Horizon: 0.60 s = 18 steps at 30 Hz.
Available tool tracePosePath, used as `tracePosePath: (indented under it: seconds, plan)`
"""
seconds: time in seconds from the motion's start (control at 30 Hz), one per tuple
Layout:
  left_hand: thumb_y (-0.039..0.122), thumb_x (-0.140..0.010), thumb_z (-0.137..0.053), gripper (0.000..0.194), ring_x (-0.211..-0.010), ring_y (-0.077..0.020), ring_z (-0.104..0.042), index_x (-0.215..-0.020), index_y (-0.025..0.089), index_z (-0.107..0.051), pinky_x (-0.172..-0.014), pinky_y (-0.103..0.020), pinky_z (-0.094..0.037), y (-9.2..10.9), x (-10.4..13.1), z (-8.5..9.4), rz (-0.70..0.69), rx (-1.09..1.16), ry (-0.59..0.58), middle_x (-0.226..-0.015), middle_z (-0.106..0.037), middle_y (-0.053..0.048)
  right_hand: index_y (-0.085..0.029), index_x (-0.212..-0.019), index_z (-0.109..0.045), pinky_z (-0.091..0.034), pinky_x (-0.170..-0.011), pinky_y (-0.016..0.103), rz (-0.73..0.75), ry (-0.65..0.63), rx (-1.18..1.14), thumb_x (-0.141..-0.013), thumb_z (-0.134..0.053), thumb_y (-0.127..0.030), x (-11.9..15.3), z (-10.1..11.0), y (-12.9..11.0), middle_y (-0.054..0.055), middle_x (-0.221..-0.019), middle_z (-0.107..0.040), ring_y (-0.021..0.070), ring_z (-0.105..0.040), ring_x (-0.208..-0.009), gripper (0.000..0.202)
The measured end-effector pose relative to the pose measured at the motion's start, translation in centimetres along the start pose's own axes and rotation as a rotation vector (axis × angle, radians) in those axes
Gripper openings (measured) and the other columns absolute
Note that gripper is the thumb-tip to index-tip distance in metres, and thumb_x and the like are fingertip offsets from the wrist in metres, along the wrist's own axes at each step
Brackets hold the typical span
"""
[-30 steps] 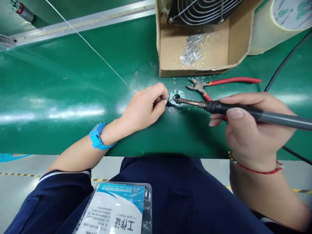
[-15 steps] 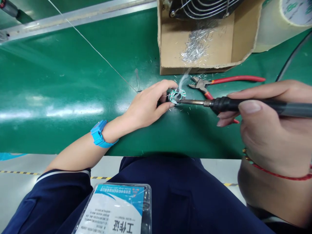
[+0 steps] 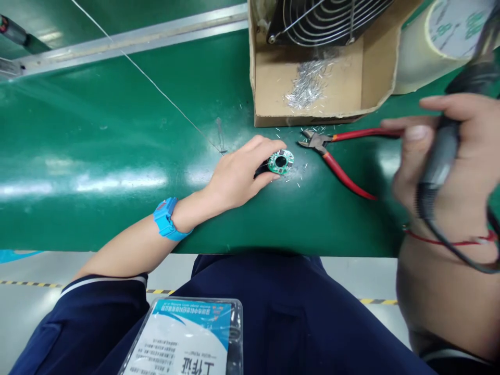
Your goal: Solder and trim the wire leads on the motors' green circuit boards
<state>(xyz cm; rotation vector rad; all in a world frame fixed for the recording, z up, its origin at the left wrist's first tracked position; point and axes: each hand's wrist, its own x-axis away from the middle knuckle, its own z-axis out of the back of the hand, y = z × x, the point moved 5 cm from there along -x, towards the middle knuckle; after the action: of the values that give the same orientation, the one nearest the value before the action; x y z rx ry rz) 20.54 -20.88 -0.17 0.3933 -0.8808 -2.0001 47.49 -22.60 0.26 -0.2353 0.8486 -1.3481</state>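
Observation:
My left hand (image 3: 244, 169) grips a small round circuit board (image 3: 287, 165), green and white with a dark hole in its middle. Thumb and forefinger pinch the board's left side, and a thin solder wire (image 3: 167, 99) runs from this hand to the upper left. At the right edge my right hand (image 3: 457, 166), partly blurred, is closed round a black soldering iron (image 3: 441, 156). The iron points up, its tip end near the top right corner, well away from the board. Red-handled cutting pliers (image 3: 320, 141) lie with jaws apart between my hands.
A cardboard box (image 3: 312, 121) at the back holds a pile of clipped metal leads (image 3: 308, 83) and a black fan (image 3: 328, 21). Beside it stands a large roll of clear tape (image 3: 414, 57). Loose lead clippings lie around the pliers. The iron's cable (image 3: 449, 245) loops past my right wrist.
My right hand has lifted the soldering iron off the board and swung it to the right, tip upward. Smoke over the board has thinned. The left hand keeps hold of the board.

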Motion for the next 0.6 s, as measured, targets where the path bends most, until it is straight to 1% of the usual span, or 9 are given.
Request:
tracePosePath:
  seconds: [0.1, 0.13, 0.17, 0.2, 0.27, 0.33, 0.37, 0.5, 0.6]
  plan:
    - [0.013, -0.087, -0.064, 0.046, -0.102, -0.0184, -0.065, -0.131, 0.025, -0.058, -0.079, -0.028, -0.053, -0.1, 0.3, 0.2, -0.030, 0.127, 0.010, -0.133, -0.064, -0.005, -0.023, -0.145, -0.041, -0.044, -0.110, 0.056, 0.205, -0.155, 0.113, -0.066, -0.079, -0.067, 0.9, -1.8, -0.3, 0.023, -0.146, -0.050, 0.0378, -0.051, -0.138, 0.098]
    - [0.012, -0.087, -0.064, 0.049, -0.092, -0.0159, -0.065, -0.132, 0.027, -0.058, -0.075, -0.027, -0.053, -0.2, 0.5, 0.2, -0.035, 0.166, 0.012, -0.133, -0.064, -0.004, -0.021, -0.145, -0.039, -0.039, -0.112, 0.061, 0.215, -0.203, 0.155, -0.058, -0.082, -0.070, 1.1, -2.3, -0.1, 0.024, -0.146, -0.050, 0.0401, -0.047, -0.141, 0.109]
    - [0.013, -0.086, -0.064, 0.050, -0.081, -0.0131, -0.062, -0.133, 0.029, -0.057, -0.071, -0.026, -0.052, -0.3, 0.6, 0.3, -0.039, 0.199, 0.012, -0.134, -0.064, -0.003, -0.021, -0.142, -0.041, -0.037, -0.112, 0.063, 0.201, -0.233, 0.192, -0.054, -0.083, -0.071, 1.3, -2.7, 0.1, 0.024, -0.145, -0.052, 0.0410, -0.048, -0.139, 0.110]
    - [0.014, -0.087, -0.064, 0.050, -0.072, -0.0106, -0.058, -0.134, 0.031, -0.057, -0.067, -0.026, -0.051, -0.4, 0.7, 0.3, -0.040, 0.226, 0.010, -0.134, -0.063, -0.003, -0.022, -0.138, -0.045, -0.037, -0.111, 0.063, 0.178, -0.250, 0.216, -0.057, -0.083, -0.069, 1.3, -2.9, 0.3, 0.022, -0.142, -0.056, 0.0402, -0.052, -0.135, 0.101]
    - [0.018, -0.087, -0.065, 0.049, -0.062, -0.0077, -0.050, -0.133, 0.032, -0.057, -0.063, -0.025, -0.049, -0.5, 0.9, 0.3, -0.041, 0.262, 0.012, -0.134, -0.063, -0.002, -0.024, -0.125, -0.055, -0.043, -0.104, 0.058, 0.148, -0.263, 0.238, -0.071, -0.076, -0.058, 1.4, -3.0, 0.5, 0.018, -0.131, -0.065, 0.0364, -0.061, -0.125, 0.067]
    - [0.023, -0.087, -0.068, 0.046, -0.061, -0.0075, -0.049, -0.131, 0.031, -0.057, -0.062, -0.025, -0.048, -0.5, 0.9, 0.4, -0.054, 0.266, 0.037, -0.131, -0.064, -0.003, -0.025, -0.112, -0.061, -0.050, -0.092, 0.051, 0.168, -0.239, 0.256, -0.080, -0.067, -0.050, 1.4, -2.8, 0.4, 0.014, -0.119, -0.071, 0.0327, -0.067, -0.110, 0.040]
    - [0.025, -0.087, -0.070, 0.044, -0.063, -0.0081, -0.051, -0.129, 0.029, -0.058, -0.063, -0.025, -0.048, -0.4, 0.9, 0.5, -0.068, 0.256, 0.056, -0.128, -0.065, -0.003, -0.026, -0.108, -0.061, -0.051, -0.086, 0.047, 0.179, -0.212, 0.255, -0.082, -0.066, -0.049, 1.3, -2.6, 0.3, 0.013, -0.112, -0.073, 0.0310, -0.069, -0.102, 0.034]
    - [0.031, -0.087, -0.073, 0.036, -0.083, -0.0144, -0.063, -0.119, 0.022, -0.061, -0.073, -0.028, -0.051, 0.4, 0.8, 0.8, -0.103, 0.154, 0.118, -0.113, -0.068, -0.005, -0.026, -0.110, -0.060, -0.053, -0.073, 0.039, 0.247, -0.080, 0.135, -0.076, -0.074, -0.054, 1.3, -1.7, -1.0, 0.010, -0.095, -0.071, 0.0248, -0.067, -0.085, 0.046]
    - [0.033, -0.086, -0.074, 0.033, -0.096, -0.0186, -0.065, -0.114, 0.020, -0.061, -0.079, -0.030, -0.052, 0.8, 0.8, 0.9, -0.075, 0.070, 0.127, -0.108, -0.068, -0.005, -0.027, -0.114, -0.057, -0.052, -0.074, 0.040, 0.314, -0.167, 0.086, -0.075, -0.074, -0.044, 1.1, -2.0, -2.8, 0.008, -0.096, -0.069, 0.0237, -0.064, -0.084, 0.045]
